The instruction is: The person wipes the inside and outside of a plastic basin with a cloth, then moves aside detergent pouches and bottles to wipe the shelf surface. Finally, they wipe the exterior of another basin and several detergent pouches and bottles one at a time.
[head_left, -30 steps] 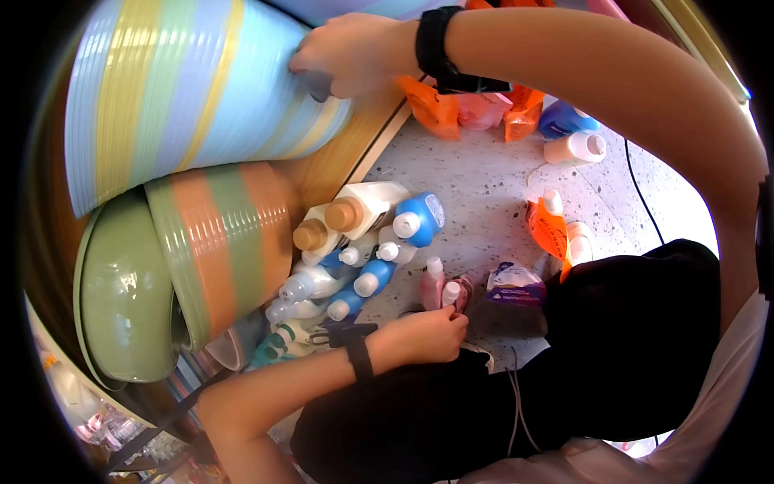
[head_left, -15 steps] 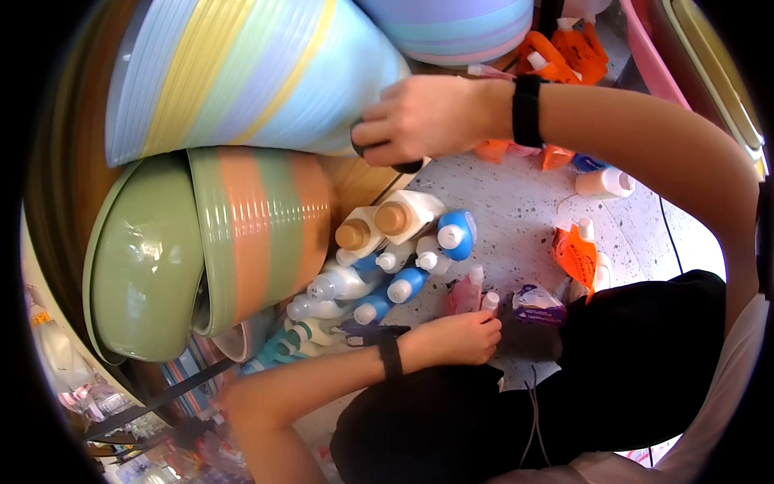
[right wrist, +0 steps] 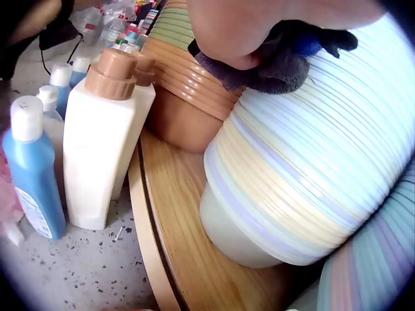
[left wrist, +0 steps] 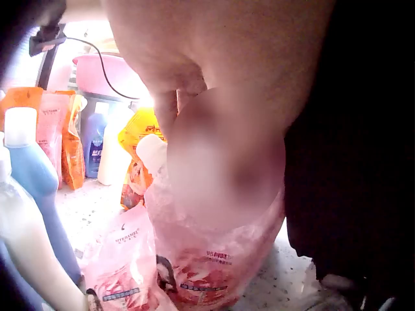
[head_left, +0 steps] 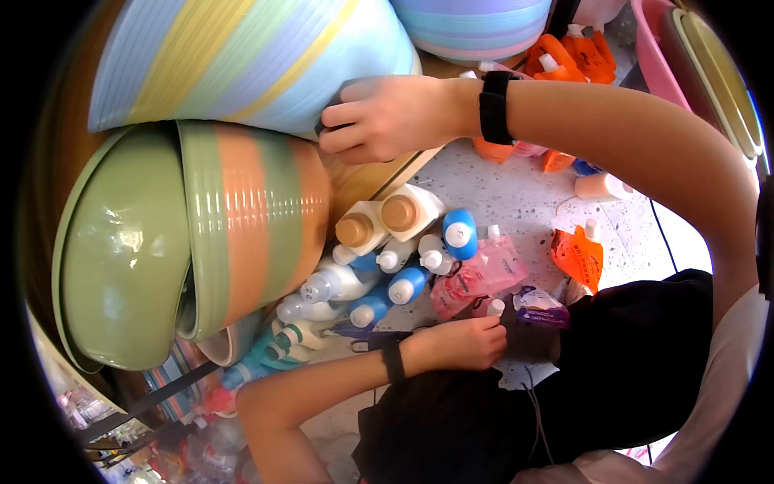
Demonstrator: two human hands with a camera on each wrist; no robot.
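Note:
My right hand [head_left: 379, 119] grips a dark cloth [right wrist: 275, 61] and presses it against the side of a pastel blue-and-yellow striped stack of basins [head_left: 242, 56] lying on a wooden shelf. Lower down, my left hand [head_left: 463, 340] pinches a pink refill pouch [head_left: 463, 284] near its white cap [head_left: 495, 307]. In the left wrist view the pouch [left wrist: 220, 259] hangs under the curled fingers, with a second pink pouch [left wrist: 120, 265] beside it on the floor.
Green-and-orange basins [head_left: 242, 226] lie under the striped stack. White bottles with brown caps [head_left: 387, 214] and blue bottles [head_left: 455, 234] stand crowded at the shelf edge [right wrist: 162, 214]. Orange pouches [head_left: 579, 254] lie on the speckled floor [head_left: 516, 202]. My black-clad knee is at the lower right.
My right hand has moved left with the cloth, back onto the striped basins. The pink pouches have tipped over and spread beside the blue bottles, with my left hand still on one.

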